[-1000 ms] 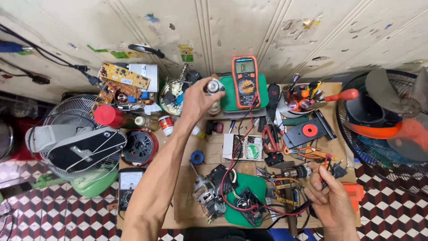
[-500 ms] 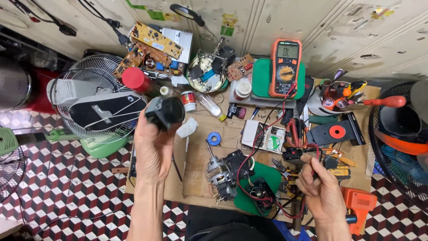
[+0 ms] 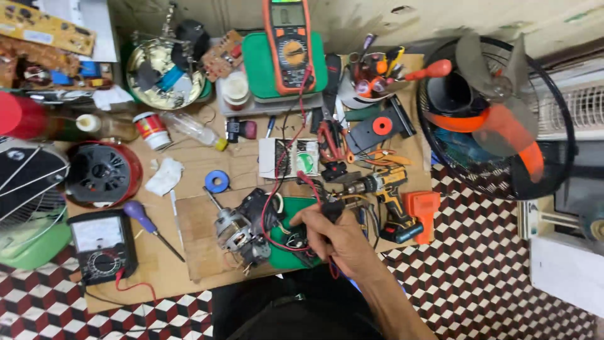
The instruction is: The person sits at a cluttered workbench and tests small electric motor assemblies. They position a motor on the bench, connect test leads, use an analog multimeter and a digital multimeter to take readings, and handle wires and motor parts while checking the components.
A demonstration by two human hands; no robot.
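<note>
My right hand (image 3: 336, 236) rests over the near edge of a green mat (image 3: 301, 208), its fingers closed on a black probe (image 3: 328, 209). Red and black leads (image 3: 280, 157) run from there up to an orange digital multimeter (image 3: 290, 44) at the back of the table. Just left of the hand lies a small fan motor (image 3: 242, 228) with its shaft pointing up-left. My left hand is out of sight. My dark-clad lap fills the bottom centre.
The cardboard-topped table (image 3: 189, 264) also carries an analog meter (image 3: 100, 247), a purple-handled screwdriver (image 3: 143, 220), a blue tape roll (image 3: 217, 182) and a cordless drill (image 3: 385, 192). A fan with orange blades (image 3: 497, 119) stands on the right over checkered floor (image 3: 491, 277).
My left hand, which held a black round part up, has dropped out of view. The view swung right and closer. My right hand moved left onto the green mat.
</note>
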